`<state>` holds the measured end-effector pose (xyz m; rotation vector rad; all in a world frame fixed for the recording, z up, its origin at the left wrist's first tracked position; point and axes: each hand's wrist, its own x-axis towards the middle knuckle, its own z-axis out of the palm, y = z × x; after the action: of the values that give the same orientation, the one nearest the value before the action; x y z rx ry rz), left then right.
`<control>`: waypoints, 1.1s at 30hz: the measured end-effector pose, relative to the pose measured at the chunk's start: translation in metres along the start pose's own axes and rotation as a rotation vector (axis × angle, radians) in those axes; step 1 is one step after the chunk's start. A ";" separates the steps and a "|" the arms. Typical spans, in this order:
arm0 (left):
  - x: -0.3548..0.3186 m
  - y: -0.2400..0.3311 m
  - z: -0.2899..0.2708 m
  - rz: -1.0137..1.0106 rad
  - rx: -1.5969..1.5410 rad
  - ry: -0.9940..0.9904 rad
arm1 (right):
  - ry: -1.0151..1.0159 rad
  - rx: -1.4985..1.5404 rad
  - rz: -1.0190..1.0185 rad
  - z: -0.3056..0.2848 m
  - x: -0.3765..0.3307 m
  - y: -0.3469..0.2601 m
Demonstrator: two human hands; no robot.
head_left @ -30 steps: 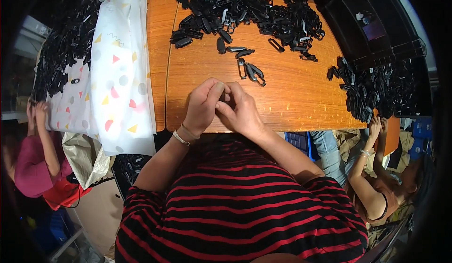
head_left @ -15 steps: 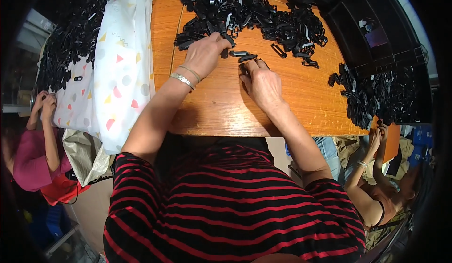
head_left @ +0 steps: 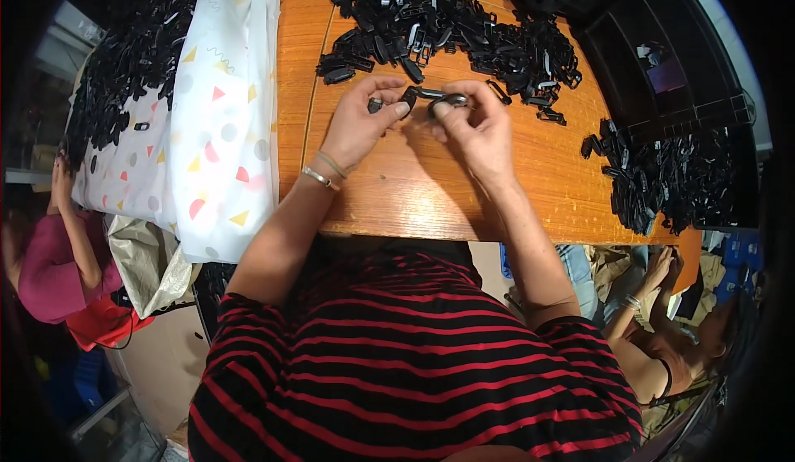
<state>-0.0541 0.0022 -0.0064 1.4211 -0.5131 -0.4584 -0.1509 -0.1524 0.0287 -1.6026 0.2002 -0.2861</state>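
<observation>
My left hand (head_left: 358, 122), with bands round its wrist, is closed over the table, a small black plastic piece (head_left: 405, 106) pinched between thumb and fingers. Another dark bit shows against its fingers. Close by on the right, my right hand (head_left: 482, 131) grips a glossy, rounded black plastic piece (head_left: 451, 100) between thumb and forefinger. A narrow black part (head_left: 427, 93) spans the small gap between the hands; whether it lies on the table or is held, I cannot tell. Just beyond the fingers spreads a heap of small black plastic parts (head_left: 414, 23), some long and solid, others open frames.
The wooden table (head_left: 397, 205) has a rounded front edge. Patterned white sheeting (head_left: 219, 131) covers its left side. More black parts lie in heaps at far left (head_left: 112, 98) and right (head_left: 662, 172). A black crate (head_left: 662, 56) stands back right. Two people work at the sides.
Both hands have lifted and turned toward each other, each now holding a black piece. My left hand has drawn back from the heap's edge. The view has shifted slightly.
</observation>
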 end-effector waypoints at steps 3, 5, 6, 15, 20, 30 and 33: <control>-0.017 0.011 0.009 -0.176 -0.292 0.006 | 0.149 0.244 -0.086 0.012 -0.004 0.001; -0.022 0.011 0.013 -0.148 -0.456 0.046 | 0.173 -0.002 -0.133 0.021 -0.008 0.004; -0.023 0.012 0.012 -0.146 -0.456 0.049 | 0.135 -0.115 -0.109 0.022 -0.010 0.008; -0.030 0.018 0.006 -0.135 -0.344 0.031 | 0.158 -0.175 -0.176 0.023 -0.013 0.003; -0.030 0.012 0.007 -0.069 -0.302 0.028 | 0.080 -0.241 -0.162 0.024 -0.014 0.003; -0.036 0.007 0.006 -0.035 -0.279 0.027 | 0.080 -0.464 -0.326 0.025 -0.018 0.002; -0.044 0.013 0.012 -0.042 -0.241 0.039 | 0.127 -0.598 -0.444 0.029 -0.021 -0.001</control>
<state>-0.0968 0.0196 0.0045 1.2082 -0.3835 -0.5077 -0.1623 -0.1180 0.0273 -2.2203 0.0192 -0.7226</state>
